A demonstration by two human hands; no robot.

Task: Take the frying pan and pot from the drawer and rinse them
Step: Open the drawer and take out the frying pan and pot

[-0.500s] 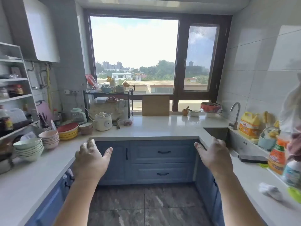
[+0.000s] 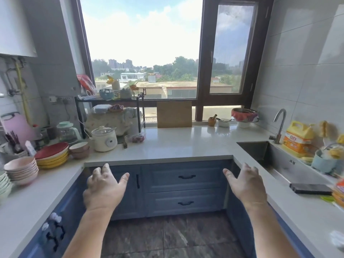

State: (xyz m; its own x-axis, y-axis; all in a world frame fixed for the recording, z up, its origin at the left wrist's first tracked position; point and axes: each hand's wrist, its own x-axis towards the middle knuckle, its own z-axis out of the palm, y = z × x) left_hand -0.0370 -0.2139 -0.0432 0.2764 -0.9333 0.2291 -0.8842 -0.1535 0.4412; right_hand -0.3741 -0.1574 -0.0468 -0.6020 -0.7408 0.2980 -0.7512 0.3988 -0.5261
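Two blue drawers face me under the far counter, the upper drawer (image 2: 187, 176) above the lower drawer (image 2: 186, 203), both closed, each with a dark handle. No frying pan or pot is in view. My left hand (image 2: 104, 189) hovers in front of the blue cabinet door, fingers spread, holding nothing. Held out level with it, my right hand (image 2: 245, 185) is open too, just right of the drawers. The steel sink (image 2: 279, 161) with its tap (image 2: 279, 125) lies in the right counter.
Stacked bowls (image 2: 21, 170) and plates (image 2: 52, 155) crowd the left counter beside a white cooker (image 2: 104, 138). A yellow detergent jug (image 2: 297, 138) stands behind the sink and a dark phone (image 2: 310, 189) lies at its near edge. A wooden board (image 2: 174, 114) leans at the window.
I have moved closer to the far counter, so the drawers and window look larger. Both hands stay raised and open, now lower against the cabinet fronts.
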